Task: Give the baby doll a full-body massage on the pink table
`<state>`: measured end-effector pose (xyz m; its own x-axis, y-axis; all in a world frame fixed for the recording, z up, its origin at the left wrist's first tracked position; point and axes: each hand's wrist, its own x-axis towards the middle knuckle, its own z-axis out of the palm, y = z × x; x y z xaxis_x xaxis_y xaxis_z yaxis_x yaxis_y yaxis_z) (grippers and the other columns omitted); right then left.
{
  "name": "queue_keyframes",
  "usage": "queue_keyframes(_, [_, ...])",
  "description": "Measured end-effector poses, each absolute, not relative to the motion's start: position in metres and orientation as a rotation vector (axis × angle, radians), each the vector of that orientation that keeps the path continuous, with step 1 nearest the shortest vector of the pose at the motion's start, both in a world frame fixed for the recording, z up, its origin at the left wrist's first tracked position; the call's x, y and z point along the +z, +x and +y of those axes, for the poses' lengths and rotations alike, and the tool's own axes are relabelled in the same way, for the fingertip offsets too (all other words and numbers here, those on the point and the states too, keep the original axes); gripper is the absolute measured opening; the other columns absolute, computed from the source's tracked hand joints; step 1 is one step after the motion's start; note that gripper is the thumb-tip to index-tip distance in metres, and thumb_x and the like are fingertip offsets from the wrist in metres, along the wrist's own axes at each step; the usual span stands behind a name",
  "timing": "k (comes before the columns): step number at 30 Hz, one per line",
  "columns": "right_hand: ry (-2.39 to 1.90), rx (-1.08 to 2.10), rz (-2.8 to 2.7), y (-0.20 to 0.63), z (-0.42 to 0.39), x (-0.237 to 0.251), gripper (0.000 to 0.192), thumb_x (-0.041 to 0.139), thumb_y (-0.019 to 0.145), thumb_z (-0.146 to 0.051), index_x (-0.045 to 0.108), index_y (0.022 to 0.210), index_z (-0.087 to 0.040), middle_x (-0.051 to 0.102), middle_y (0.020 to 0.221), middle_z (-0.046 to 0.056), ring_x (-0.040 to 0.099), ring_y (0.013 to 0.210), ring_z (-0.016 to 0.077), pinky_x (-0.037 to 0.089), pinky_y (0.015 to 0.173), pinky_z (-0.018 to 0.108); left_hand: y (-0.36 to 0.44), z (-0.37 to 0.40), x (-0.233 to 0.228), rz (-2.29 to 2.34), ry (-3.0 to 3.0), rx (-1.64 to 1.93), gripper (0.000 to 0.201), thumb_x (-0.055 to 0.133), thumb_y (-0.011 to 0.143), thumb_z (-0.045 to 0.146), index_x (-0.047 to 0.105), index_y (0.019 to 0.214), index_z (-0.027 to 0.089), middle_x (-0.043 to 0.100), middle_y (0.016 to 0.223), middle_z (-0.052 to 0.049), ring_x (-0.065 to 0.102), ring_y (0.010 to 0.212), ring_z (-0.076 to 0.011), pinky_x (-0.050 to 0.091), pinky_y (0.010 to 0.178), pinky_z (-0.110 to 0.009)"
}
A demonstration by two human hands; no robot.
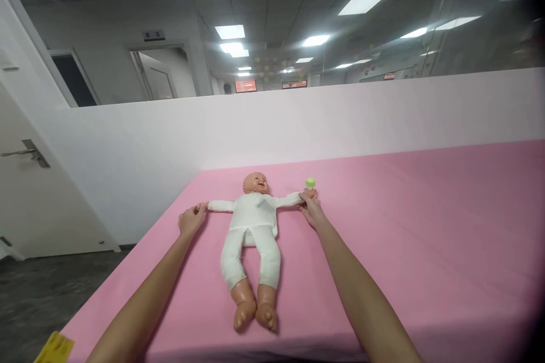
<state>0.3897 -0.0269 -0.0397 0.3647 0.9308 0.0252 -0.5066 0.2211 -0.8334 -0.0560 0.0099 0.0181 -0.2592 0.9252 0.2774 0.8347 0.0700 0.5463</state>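
A baby doll [255,215] in a white cloth suit lies on its back on the pink sheet [404,249], head toward the wall and bare feet toward me. Both its arms are stretched out sideways. My left hand [191,220] pinches the doll's hand at the left. On the other side, my right hand [312,210] is closed around the doll's other forearm near the wrist, thumb on top. Just behind that wrist stands a small container with a light green lid [310,182], its lower part mostly hidden.
A low white wall [298,125] with glass above it borders the far side of the table. A door with a metal handle [29,153] is at the left. Something yellow [54,347] shows at the lower left corner, beside the grey floor [51,289].
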Motion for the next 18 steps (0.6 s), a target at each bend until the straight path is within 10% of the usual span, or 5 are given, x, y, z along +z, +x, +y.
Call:
queue_keyframes(5, [-0.848, 1.087, -0.620, 0.390, -0.030, -0.039, 0.041, 0.086, 0.063, -0.036, 0.061, 0.095, -0.027, 0.070, 0.095, 0.005, 0.066, 0.096, 0.0257, 0.058, 0.068, 0.035, -0.077, -0.006, 0.016, 2.028, 2.003, 0.818, 0.060, 0.047, 0.088, 0.064, 0.071, 0.119, 0.018, 0.073, 0.121, -0.019, 0.062, 0.122, -0.0429, 0.051, 0.094, -0.048])
queue_keyframes(9, [-0.844, 1.085, -0.617, 0.390, -0.029, -0.040, 0.042, 0.086, 0.065, -0.037, 0.061, 0.098, -0.028, 0.070, 0.099, 0.004, 0.067, 0.098, 0.0247, 0.058, 0.069, 0.034, -0.080, -0.047, 0.036, 1.612, 2.157, 0.785, 0.095, 0.074, 0.075, 0.058, 0.039, 0.160, 0.033, 0.038, 0.167, -0.012, 0.041, 0.151, -0.0368, 0.047, 0.113, -0.048])
queue_keyframes(12, [-0.840, 1.091, -0.597, 0.390, -0.029, -0.041, 0.046, 0.086, 0.065, -0.036, 0.061, 0.103, -0.029, 0.071, 0.100, 0.004, 0.067, 0.097, 0.0243, 0.058, 0.069, 0.033, -0.068, -0.087, 0.056, 1.185, 2.330, 0.480, 0.100, 0.086, 0.066, 0.044, 0.042, 0.156, 0.047, 0.034, 0.170, -0.001, 0.034, 0.156, -0.0340, 0.044, 0.118, -0.047])
queue_keyframes(18, [-0.821, 1.126, -0.591, 0.390, -0.034, -0.038, 0.050, 0.090, 0.064, -0.034, 0.063, 0.106, -0.030, 0.071, 0.102, 0.002, 0.068, 0.096, 0.0230, 0.058, 0.070, 0.031, -0.018, -0.138, 0.065, 0.884, 2.652, 0.219, 0.060, 0.073, 0.073, 0.022, 0.068, 0.130, 0.037, 0.030, 0.171, 0.001, 0.013, 0.162, -0.0344, 0.025, 0.128, -0.054])
